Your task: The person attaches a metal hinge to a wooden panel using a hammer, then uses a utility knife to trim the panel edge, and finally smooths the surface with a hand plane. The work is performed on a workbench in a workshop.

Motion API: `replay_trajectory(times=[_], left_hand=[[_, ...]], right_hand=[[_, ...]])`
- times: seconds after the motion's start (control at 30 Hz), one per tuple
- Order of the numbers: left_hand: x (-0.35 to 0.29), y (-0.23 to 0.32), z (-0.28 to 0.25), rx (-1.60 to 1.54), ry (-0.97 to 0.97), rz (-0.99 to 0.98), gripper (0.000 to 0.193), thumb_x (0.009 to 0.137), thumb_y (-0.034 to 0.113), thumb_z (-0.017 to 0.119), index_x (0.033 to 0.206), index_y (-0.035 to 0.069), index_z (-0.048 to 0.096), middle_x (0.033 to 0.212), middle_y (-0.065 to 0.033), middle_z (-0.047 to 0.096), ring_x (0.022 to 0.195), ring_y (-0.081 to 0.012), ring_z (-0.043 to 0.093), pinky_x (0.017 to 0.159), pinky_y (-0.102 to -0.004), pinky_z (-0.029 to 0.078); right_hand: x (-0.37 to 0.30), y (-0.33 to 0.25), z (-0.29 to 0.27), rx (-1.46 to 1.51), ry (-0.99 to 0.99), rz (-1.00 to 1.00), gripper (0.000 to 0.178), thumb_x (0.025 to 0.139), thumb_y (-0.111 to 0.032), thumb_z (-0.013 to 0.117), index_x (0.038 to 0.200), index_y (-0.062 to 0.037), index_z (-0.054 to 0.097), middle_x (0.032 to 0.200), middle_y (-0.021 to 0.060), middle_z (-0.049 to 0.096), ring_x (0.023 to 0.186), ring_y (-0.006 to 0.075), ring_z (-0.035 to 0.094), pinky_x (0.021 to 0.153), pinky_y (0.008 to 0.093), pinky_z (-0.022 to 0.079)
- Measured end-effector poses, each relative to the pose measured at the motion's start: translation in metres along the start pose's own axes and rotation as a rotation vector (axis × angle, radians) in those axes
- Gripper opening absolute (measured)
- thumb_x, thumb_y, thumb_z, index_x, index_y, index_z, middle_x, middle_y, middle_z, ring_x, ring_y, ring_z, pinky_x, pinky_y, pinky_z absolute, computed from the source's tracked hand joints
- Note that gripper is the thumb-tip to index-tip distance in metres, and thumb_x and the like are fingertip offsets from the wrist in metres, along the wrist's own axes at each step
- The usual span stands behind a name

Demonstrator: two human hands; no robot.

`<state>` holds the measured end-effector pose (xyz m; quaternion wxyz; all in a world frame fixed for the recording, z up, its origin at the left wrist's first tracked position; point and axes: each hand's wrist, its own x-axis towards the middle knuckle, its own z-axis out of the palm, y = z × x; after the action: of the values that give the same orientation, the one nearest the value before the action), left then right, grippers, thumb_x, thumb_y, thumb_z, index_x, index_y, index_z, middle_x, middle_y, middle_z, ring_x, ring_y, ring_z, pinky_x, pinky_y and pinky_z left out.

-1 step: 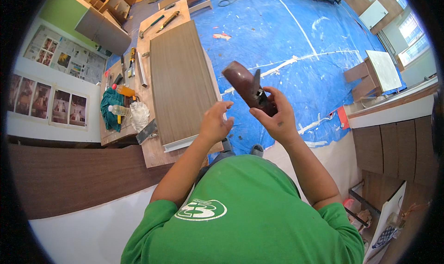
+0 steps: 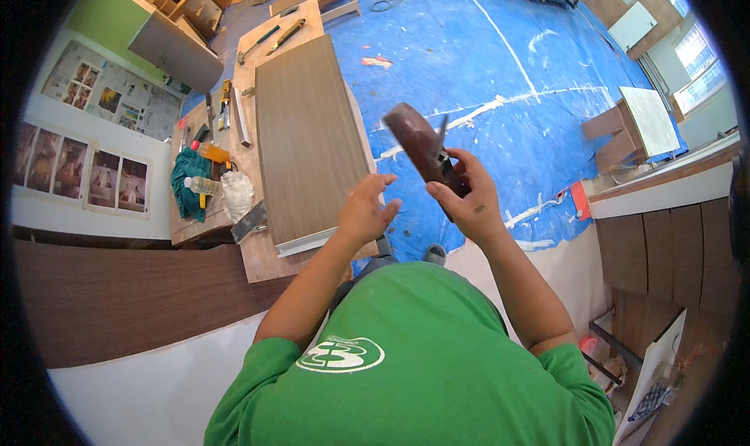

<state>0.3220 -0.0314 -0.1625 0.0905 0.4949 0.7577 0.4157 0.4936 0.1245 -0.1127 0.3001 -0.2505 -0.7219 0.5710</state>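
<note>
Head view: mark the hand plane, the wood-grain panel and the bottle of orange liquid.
Hand plane (image 2: pixel 415 140): head view, on the upper part of its dark brown body.
Wood-grain panel (image 2: pixel 306 137): head view, middle of its top face.
Bottle of orange liquid (image 2: pixel 212 152): head view, on its orange side.

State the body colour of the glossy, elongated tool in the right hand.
The glossy, elongated tool has a reddish-brown body; best view: head.

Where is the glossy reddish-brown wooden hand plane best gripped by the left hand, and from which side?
The hand plane is probably best gripped by its upper end, from the left: that smooth end is uncovered, while the right hand covers the lower end and a thin dark blade juts up on the right.
</note>
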Motion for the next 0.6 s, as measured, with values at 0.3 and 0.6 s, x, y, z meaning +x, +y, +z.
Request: replay_trajectory(times=[0.3,0.6], left_hand=[[-0.049,-0.013,-0.014,-0.129,-0.448,-0.386,0.029,0.099,0.030,0.069,0.102,0.002,0.073,0.100,-0.0101,0.074,0.095,-0.0222,0.069,0.087,-0.0371,0.053],[-0.076,-0.017,-0.056,-0.750,-0.744,-0.508,0.031,0.098,0.031,0.069,0.109,0.003,0.075,0.113,-0.0085,0.075,0.109,-0.0187,0.066,0.102,-0.0354,0.049]], right_hand=[[-0.010,0.034,-0.022,0.607,-0.032,0.601,0.047,0.105,-0.048,0.056,0.113,-0.0016,0.057,0.081,0.0112,0.064,0.065,0.0207,0.068,0.056,0.0355,0.060],[-0.047,0.099,-0.029,0.603,0.017,0.844,0.045,0.102,-0.048,0.058,0.107,-0.0033,0.056,0.080,0.0133,0.065,0.067,0.0241,0.069,0.059,0.0369,0.060]])
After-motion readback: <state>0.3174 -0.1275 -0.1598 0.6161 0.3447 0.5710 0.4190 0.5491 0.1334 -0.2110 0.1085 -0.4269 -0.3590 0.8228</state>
